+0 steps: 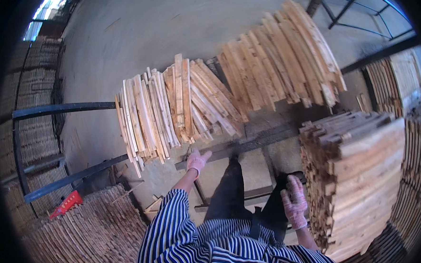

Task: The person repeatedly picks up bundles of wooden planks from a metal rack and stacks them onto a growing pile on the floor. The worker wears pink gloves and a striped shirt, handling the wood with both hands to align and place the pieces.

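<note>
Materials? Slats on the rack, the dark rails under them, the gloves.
Slats: raw, unfinished wood, pale with visible grain and rough ends. Rails: likely painted or dark steel, smooth straight bars. Gloves, left hand and right hand: knitted fabric, pinkish, apparently cotton.

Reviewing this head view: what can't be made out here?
- Left hand: too small and far to tell if it touches the wooden slats.
- Right hand: its palm faces away, contact with the slat stack unclear.
- Red object: too small to identify.
- Feet: hidden by the legs.
</note>
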Demonstrator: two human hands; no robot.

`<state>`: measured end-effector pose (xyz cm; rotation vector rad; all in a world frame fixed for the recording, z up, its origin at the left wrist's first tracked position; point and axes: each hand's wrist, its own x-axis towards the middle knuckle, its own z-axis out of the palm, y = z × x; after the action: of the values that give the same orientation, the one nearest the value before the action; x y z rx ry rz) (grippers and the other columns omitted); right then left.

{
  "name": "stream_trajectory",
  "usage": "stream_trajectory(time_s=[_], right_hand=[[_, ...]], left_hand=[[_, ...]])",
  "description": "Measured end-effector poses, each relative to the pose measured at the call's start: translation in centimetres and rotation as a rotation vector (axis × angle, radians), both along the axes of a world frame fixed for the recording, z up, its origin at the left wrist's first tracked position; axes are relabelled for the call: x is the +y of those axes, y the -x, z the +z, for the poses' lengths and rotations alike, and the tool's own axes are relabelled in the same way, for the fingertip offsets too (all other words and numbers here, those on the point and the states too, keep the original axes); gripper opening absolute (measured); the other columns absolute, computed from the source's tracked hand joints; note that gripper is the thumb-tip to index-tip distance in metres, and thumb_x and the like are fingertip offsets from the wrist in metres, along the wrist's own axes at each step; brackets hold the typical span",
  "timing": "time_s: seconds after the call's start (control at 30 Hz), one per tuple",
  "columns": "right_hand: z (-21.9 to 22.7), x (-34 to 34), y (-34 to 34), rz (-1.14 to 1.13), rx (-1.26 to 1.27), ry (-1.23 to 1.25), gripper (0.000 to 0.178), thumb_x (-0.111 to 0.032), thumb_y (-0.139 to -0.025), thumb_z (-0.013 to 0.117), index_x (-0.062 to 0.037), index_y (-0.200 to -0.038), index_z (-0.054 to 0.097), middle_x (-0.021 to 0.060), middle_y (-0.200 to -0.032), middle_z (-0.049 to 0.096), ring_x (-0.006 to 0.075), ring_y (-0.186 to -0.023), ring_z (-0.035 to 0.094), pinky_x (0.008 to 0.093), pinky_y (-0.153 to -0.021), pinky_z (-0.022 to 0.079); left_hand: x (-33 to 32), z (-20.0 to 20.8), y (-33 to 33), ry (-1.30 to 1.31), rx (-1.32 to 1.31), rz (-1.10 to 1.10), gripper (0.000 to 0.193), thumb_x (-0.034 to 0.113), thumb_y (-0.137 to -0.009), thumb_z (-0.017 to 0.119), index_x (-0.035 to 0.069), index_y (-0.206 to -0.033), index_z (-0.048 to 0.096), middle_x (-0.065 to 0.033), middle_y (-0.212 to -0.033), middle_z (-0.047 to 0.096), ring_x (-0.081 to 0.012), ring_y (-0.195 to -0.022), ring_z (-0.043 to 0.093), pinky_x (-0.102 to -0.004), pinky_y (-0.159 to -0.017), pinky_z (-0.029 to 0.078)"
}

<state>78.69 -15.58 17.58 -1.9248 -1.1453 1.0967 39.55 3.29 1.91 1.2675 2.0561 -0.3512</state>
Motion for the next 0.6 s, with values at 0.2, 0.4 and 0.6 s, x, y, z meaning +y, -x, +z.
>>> stream_trajectory(time_s=[0.2, 0.4, 0.6], right_hand=[[-7.9, 4.0, 5.6, -0.006, 0.206, 0.362, 0.054, -0.011, -0.096, 0.065, -0.0046, -0.147, 0.05, 0.0157, -0.141, 0.054, 0.0264, -0.13, 0.054, 0.034, -0.111, 0.042], [-14.5, 8.3, 7.6, 0.076, 0.114, 0.464, 0.051, -0.011, -0.097, 0.064, -0.0031, -0.146, 0.051, 0.0132, -0.14, 0.059, 0.0231, -0.128, 0.056, 0.0354, -0.111, 0.042], [-17.7, 23.8, 17.4, 0.472, 0.017, 0.442, 0.05, -0.026, -0.098, 0.06, -0.0049, -0.143, 0.053, 0.0172, -0.137, 0.06, 0.0282, -0.126, 0.059, 0.0349, -0.108, 0.043]], left_hand=[[13.5, -9.7, 3.6, -0.072, 0.094, 0.247, 0.135, 0.064, -0.065, 0.084, 0.01, -0.163, 0.007, -0.0284, -0.163, 0.022, -0.0481, -0.147, 0.03, -0.0519, -0.119, 0.031], [20.7, -14.4, 7.4, -0.098, 0.226, 0.373, 0.133, 0.057, -0.067, 0.087, 0.009, -0.162, 0.007, -0.028, -0.164, 0.019, -0.0461, -0.15, 0.024, -0.0546, -0.121, 0.025], [18.9, -14.4, 11.2, -0.08, 0.029, 0.364, 0.11, 0.053, -0.064, 0.087, 0.002, -0.148, 0.037, -0.0277, -0.148, 0.046, -0.0415, -0.129, 0.055, -0.0477, -0.104, 0.049]])
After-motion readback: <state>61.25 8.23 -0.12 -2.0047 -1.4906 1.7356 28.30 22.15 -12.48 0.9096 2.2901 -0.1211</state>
